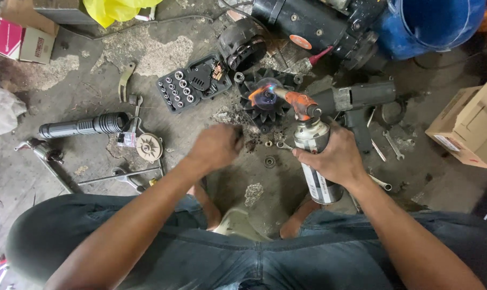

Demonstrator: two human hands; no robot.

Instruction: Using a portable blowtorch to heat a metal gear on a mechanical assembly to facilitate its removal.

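- Two hands split the work: my right hand (334, 156) grips the torch can (317, 161) tilted, so flame reaches the finned rotor (266, 99) at upper centre.
- My left hand (216, 147) sits curled at centre, clear of heat; whether it pinches anything, I cannot tell.

Left hand (215, 147) blurred (fingers hidden)

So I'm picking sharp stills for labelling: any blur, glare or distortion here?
Head view: the left hand is motion-blurred, while the right hand and its gas canister look sharp; the torch flame glows bright orange-blue on the black finned part; light is dim and even, shadows soft; wide-angle bending shows toward the edges.
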